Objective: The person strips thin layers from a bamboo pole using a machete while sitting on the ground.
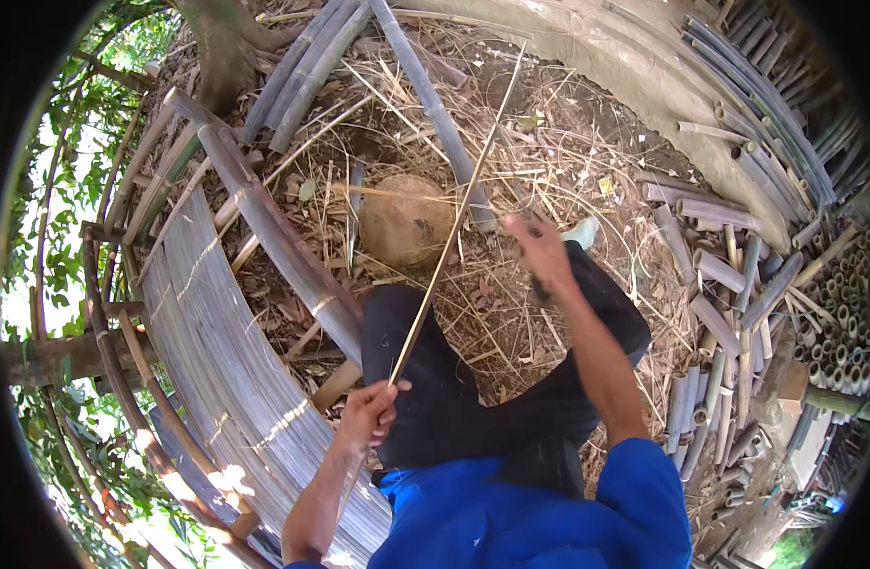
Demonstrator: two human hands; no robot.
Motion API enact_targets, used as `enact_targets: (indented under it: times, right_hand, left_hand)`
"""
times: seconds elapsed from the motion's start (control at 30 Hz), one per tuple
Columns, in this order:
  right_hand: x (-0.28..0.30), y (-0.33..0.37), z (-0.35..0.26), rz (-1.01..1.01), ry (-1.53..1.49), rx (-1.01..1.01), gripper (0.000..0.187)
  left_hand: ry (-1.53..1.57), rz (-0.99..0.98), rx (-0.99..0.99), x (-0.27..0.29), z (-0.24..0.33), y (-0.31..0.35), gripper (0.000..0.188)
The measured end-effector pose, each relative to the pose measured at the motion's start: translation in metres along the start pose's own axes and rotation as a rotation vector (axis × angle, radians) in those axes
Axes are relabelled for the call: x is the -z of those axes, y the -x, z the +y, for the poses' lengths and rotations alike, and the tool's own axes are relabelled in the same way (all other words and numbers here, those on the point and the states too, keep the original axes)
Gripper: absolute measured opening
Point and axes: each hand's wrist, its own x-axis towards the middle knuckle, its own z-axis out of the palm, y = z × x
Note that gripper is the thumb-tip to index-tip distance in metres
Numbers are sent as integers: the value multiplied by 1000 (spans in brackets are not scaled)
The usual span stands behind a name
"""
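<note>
My left hand (pixel 367 417) is closed around the lower part of a long thin bamboo strip (pixel 444 251). The strip slants up and away across my left thigh and past a round wooden block (pixel 407 223). Off to the right, my right hand (pixel 539 251) hovers above my right knee, apart from the strip. Its fingers are smeared, so whether it holds anything is unclear. A narrow grey blade-like piece (pixel 356 216) lies along the block's left side.
A slatted bamboo bench (pixel 212 313) with a pole rail (pixel 264 223) runs along my left. Bamboo poles (pixel 421 85) lie ahead, over ground strewn with shavings. Cut bamboo pieces (pixel 715 275) are heaped at right. A tree trunk (pixel 222 52) stands at the far left.
</note>
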Motion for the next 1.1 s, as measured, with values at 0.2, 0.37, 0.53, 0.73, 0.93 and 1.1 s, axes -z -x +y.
enact_targets:
  times: [0.2,0.37,0.53,0.73,0.93,1.1]
  right_hand:
    - [-49,37,-33,-33,-319,34,46]
    - [1,13,-90,69,-335,80,26]
    - [39,-5,-123,27,-622,298,21]
    - [27,20,-158,-10,-657,496,23]
    - [18,61,-216,-39,-501,541,35]
    - [-7,91,-227,-237,-786,580,28]
  left_hand:
    - [46,-213,-31,-11,7,-9,43]
    - [-16,-455,-24,20,-12,21,45]
    - [41,-426,0,39,-34,36,47]
    - [-185,-313,-408,-28,49,1,47]
    - [-200,-156,-797,-52,106,6,32]
    - [-210,-64,-1151,-84,161,-6,29]
